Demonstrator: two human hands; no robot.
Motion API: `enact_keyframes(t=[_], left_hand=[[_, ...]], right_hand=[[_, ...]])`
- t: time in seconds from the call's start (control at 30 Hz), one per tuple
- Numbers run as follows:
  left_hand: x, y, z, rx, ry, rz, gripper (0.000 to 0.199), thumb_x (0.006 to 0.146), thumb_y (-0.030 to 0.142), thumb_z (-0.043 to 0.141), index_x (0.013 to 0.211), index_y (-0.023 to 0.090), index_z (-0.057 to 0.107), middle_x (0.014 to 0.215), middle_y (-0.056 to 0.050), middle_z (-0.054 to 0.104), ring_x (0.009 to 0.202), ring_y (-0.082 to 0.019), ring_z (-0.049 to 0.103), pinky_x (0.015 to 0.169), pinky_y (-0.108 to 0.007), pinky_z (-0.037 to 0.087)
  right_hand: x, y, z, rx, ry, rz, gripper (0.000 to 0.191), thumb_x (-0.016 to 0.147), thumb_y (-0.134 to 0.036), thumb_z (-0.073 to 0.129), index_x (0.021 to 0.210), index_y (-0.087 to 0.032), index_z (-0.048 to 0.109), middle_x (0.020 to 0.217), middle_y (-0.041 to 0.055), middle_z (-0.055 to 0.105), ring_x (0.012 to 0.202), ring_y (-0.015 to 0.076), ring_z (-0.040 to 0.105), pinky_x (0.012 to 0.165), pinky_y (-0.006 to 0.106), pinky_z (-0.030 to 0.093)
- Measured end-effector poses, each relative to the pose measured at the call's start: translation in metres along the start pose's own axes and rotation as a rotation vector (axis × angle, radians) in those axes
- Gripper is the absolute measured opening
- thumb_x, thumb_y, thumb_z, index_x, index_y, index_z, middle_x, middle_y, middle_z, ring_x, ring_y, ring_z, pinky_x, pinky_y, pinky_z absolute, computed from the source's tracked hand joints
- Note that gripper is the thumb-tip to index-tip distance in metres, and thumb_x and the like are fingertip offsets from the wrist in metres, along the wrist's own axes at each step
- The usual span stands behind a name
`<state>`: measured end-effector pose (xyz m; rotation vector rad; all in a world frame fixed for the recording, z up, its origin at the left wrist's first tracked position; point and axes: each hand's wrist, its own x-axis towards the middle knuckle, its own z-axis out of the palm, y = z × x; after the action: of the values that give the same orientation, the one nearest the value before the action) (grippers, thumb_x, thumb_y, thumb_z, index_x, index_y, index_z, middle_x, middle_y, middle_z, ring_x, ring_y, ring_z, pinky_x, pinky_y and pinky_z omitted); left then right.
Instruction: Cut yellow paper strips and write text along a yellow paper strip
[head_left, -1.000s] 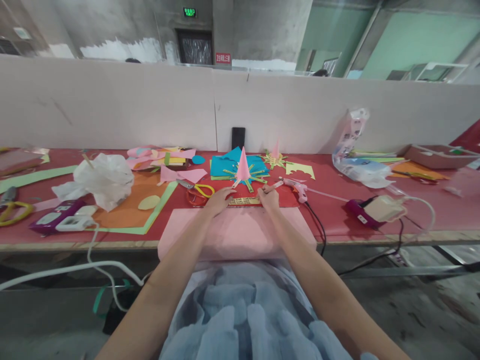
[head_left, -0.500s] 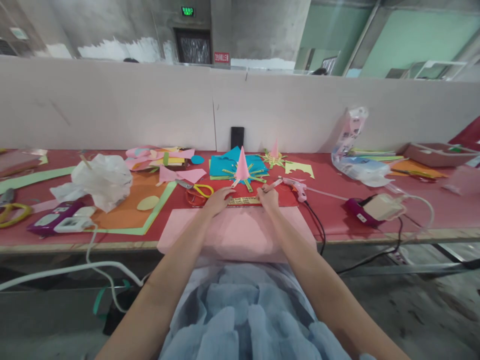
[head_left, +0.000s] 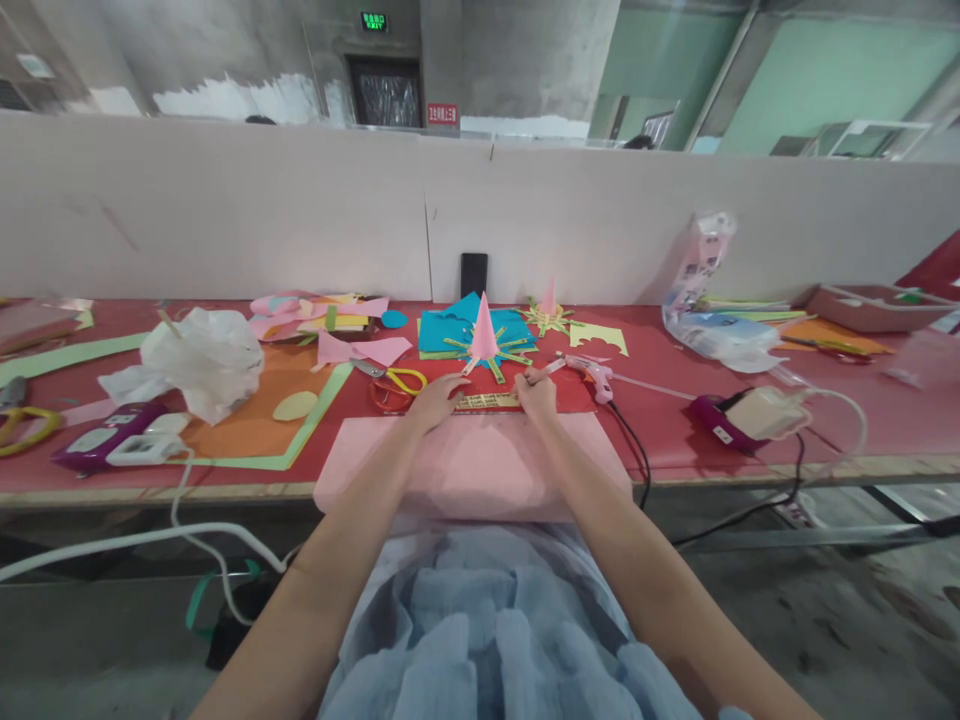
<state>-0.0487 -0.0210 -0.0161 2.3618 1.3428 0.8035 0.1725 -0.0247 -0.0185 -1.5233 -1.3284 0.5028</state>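
Note:
My right hand (head_left: 535, 392) pinches a pen (head_left: 555, 366), its tip hidden by my fingers, at the right end of a pale yellow paper strip (head_left: 487, 401) covered in dark marks. On the strip's left end lies my left hand (head_left: 436, 400), fingers stretched out and holding it flat. Just beyond stands a pink paper cone (head_left: 484, 335) with marked green strips fanned around its base. A second, smaller cone (head_left: 549, 300) with similar strips stands behind it to the right. Yellow-handled scissors (head_left: 405, 380) lie by my left hand, and a pink glue gun (head_left: 594, 378) lies right of the pen.
Blue paper sheets (head_left: 442, 332) lie behind the cone. A pink sheet (head_left: 472, 465) hangs over the table's front edge. Crumpled white plastic (head_left: 206, 360) and a purple power strip (head_left: 112, 440) are at left. Another purple socket (head_left: 720, 425), with cables, sits at right. A phone (head_left: 474, 275) leans on the partition.
Both hands stay in the same places. The pen in my right hand has shifted very slightly.

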Motion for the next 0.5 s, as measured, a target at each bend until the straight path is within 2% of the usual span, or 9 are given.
enact_keyframes(t=[0.23, 0.5], left_hand=[[0.0011, -0.0013, 0.0009, 0.002, -0.003, -0.005, 0.035, 0.088, 0.024, 0.044, 0.120, 0.023, 0.058, 0.135, -0.004, 0.051, 0.125, -0.018, 0.046, 0.110, -0.035, 0.032], [0.0002, 0.0015, -0.0006, -0.012, -0.005, -0.009, 0.035, 0.088, 0.026, 0.043, 0.120, 0.023, 0.058, 0.135, -0.004, 0.051, 0.125, -0.019, 0.047, 0.109, -0.036, 0.033]], right_hand=[[-0.0002, -0.0001, -0.0001, -0.004, 0.009, -0.015, 0.021, 0.073, -0.031, 0.045, 0.054, -0.023, 0.040, 0.050, -0.0016, 0.058, 0.053, 0.0160, 0.057, 0.055, 0.023, 0.041], [-0.0022, -0.0026, -0.0042, 0.025, 0.016, -0.029, 0.021, 0.078, -0.033, 0.044, 0.064, -0.020, 0.055, 0.046, 0.0011, 0.058, 0.062, 0.0192, 0.061, 0.058, 0.024, 0.042]])
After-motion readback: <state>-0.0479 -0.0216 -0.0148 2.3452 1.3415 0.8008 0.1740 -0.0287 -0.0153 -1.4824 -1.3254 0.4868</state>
